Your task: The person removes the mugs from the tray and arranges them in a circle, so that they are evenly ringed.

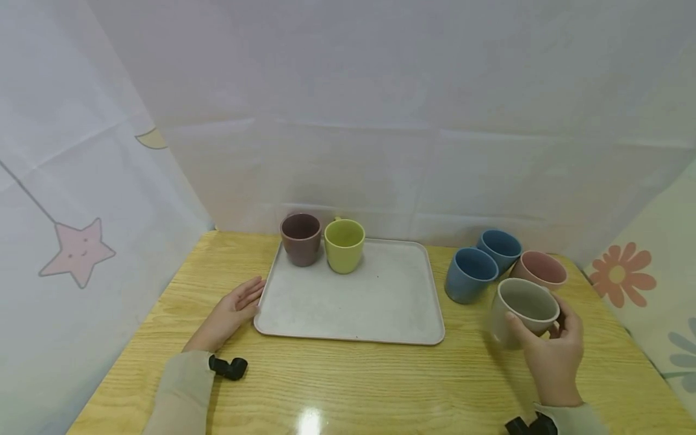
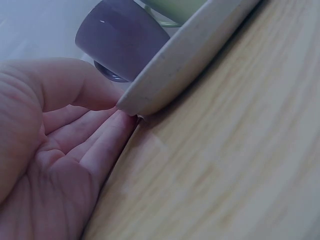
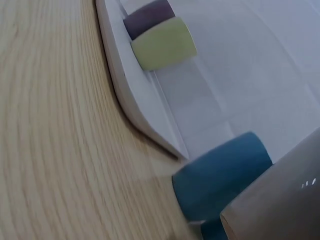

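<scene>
My right hand grips a grey-beige mug by its near side and handle side, held above the table and tilted slightly. That mug fills the lower right corner in the right wrist view; the fingers are out of sight there. At the left edge of the white tray, my left hand pinches the rim between thumb and fingers, as the left wrist view shows. A purple-brown mug and a yellow-green mug stand upright side by side at the tray's back left.
Two blue cups, one nearer and one behind, stand right of the tray with a pink cup beside them. White cloth hangs behind the wooden table and at both sides.
</scene>
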A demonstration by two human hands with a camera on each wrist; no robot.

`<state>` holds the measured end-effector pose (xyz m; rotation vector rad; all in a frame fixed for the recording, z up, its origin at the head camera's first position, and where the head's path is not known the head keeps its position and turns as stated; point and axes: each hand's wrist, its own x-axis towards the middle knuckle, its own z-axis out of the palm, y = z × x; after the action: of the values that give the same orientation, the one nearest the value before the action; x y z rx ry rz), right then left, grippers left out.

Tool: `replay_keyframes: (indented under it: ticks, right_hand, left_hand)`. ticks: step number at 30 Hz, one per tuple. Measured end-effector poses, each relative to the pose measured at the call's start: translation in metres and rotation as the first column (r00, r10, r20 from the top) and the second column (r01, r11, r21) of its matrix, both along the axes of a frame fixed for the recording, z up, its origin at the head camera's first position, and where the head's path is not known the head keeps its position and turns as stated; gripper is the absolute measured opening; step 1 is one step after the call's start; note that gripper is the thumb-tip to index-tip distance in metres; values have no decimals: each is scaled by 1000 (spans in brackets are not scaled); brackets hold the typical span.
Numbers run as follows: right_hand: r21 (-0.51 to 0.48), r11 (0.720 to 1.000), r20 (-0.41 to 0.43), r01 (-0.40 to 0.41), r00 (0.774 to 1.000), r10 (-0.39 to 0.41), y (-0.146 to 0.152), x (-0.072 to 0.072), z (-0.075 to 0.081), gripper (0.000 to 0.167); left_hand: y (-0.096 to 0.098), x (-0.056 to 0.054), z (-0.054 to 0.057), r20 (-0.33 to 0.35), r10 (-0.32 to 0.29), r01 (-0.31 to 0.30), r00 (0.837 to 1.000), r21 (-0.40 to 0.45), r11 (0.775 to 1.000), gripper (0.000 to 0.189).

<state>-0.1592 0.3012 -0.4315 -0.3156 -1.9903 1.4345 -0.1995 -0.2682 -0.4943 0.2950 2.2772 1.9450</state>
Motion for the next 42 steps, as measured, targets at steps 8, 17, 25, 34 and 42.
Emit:
replay_keyframes:
  ticks: [8, 17, 25, 34, 42]
  right_hand:
    - [-55, 994, 94, 90, 992, -84, 19, -9, -9, 79]
    - [-156, 980, 71, 121, 991, -111, 30, -15, -16, 77]
    - [-153, 975, 111, 160, 983, -144, 39, -16, -26, 79]
    - [-171, 968, 100, 186, 980, -171, 42, -21, -29, 81]
    - [-186, 959, 165, 213, 969, -183, 48, -24, -30, 87]
  left_hand:
    - [-1, 0, -1, 4, 0, 0, 1000, 3, 1000, 67]
    - [0, 0, 1, 5, 3, -3, 1000, 6, 1000, 66]
    - [1, 1, 1, 2, 2, -2, 1000, 6, 1000, 66]
    - [0, 0, 2, 18, 6, -6, 1000, 4, 1000, 67]
    - [-1, -1, 0, 17, 3, -4, 1000, 6, 1000, 67]
